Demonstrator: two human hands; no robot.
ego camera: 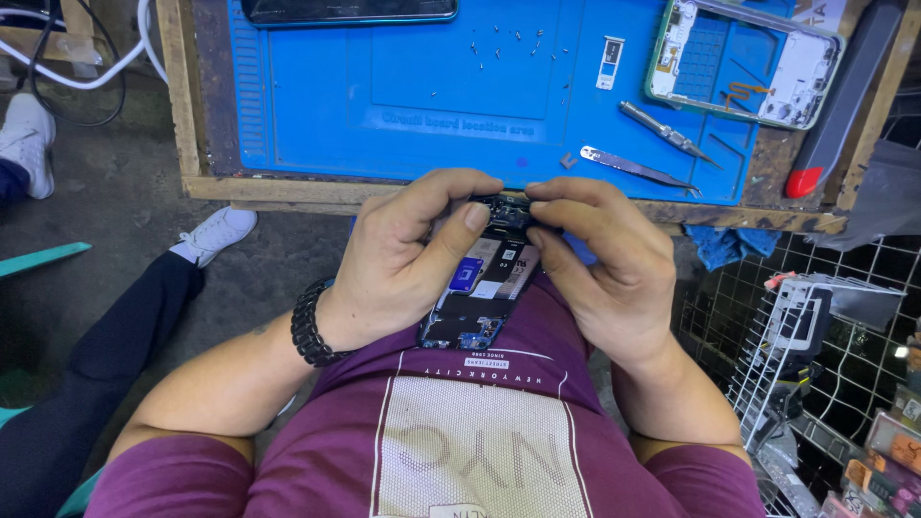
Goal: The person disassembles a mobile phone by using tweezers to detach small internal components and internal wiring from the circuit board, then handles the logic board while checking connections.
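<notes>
Gripping flat glossy opened phone (477, 297), hands (413, 254)

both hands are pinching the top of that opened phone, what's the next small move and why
Probably ease the small dark part at the top end gently away, left hand steadying the opened phone. Both thumbs and forefingers, right hand too, already pinch it; the tweezers lie unused on the blue mat.

bench (288, 189) | blue mat (384, 96) | on mat: tweezers (635, 168), screws (504, 48), phone frame (743, 62)
</notes>
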